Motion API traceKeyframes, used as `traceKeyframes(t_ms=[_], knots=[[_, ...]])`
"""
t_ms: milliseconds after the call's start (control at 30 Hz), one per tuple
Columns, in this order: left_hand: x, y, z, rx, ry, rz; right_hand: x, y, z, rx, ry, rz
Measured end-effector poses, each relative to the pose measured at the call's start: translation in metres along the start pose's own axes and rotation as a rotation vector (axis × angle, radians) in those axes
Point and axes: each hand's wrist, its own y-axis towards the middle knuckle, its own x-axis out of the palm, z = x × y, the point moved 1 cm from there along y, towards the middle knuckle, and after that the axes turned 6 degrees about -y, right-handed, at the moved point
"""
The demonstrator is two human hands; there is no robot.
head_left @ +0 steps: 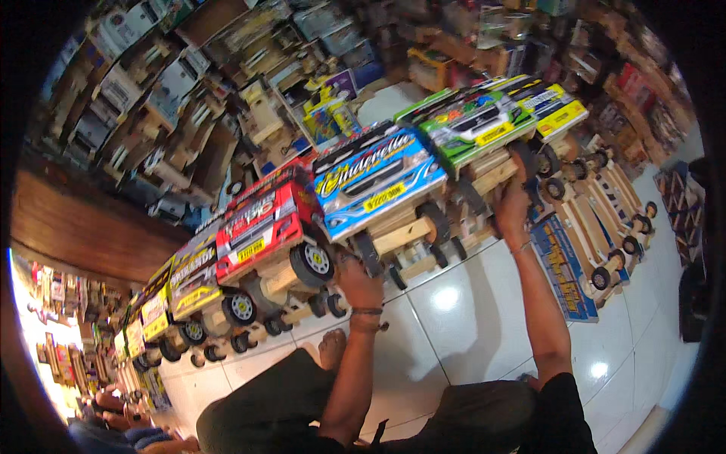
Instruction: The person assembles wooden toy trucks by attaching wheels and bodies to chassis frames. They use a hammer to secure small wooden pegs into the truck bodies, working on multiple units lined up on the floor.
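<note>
A row of wooden toy trucks with printed fronts and black wheels runs slantwise before me. My left hand (359,284) reaches in between the red toy truck (257,227) and the blue toy truck (380,184), close beside the red one's wheel (312,263). Its fingers are largely hidden among the wheels. My right hand (512,212) is up against the underside of the green toy truck (473,125), near its wheel and wooden axle block, with its fingertips out of sight. I cannot tell whether either hand grips a part. A yellow toy truck (198,276) stands left of the red one.
On the white tiled floor (484,303) at right lie bare wooden chassis with wheels (605,219) and a blue printed panel (560,265). Stacked wooden toy parts (174,98) fill the back. A brown wooden board (83,219) stands at left. Another person's legs (113,435) show lower left.
</note>
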Motion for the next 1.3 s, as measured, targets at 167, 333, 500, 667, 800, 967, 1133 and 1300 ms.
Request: traceKeyframes(t_ms=[167,333,500,667,800,967,1133,1300], knots=[[0.001,-0.016,-0.004,-0.204,0.078,-0.128,0.005,-0.009,0.015,-0.050,-0.145,-0.078],[-0.007,-0.009,0.000,-0.077,-0.099,-0.188,0.021,-0.011,0.027,0.189,-0.082,-0.121],[-0.008,0.000,0.002,0.076,-0.153,-0.145,0.015,-0.022,0.006,0.131,0.098,0.210],[-0.007,0.011,0.003,0.196,-0.206,-0.137,0.011,-0.028,0.002,0.268,-0.011,0.109],[-0.011,0.019,0.010,0.044,-0.185,-0.235,0.019,-0.027,0.001,0.256,0.134,0.218],[-0.012,0.017,0.002,0.002,-0.175,-0.250,0.022,-0.034,-0.001,0.333,0.061,0.232],[0.008,0.018,-0.035,0.204,0.091,-0.305,0.014,-0.029,0.005,0.252,-0.034,0.218],[0.013,0.019,-0.042,0.086,-0.012,-0.256,0.020,-0.021,0.016,0.263,0.039,0.091]])
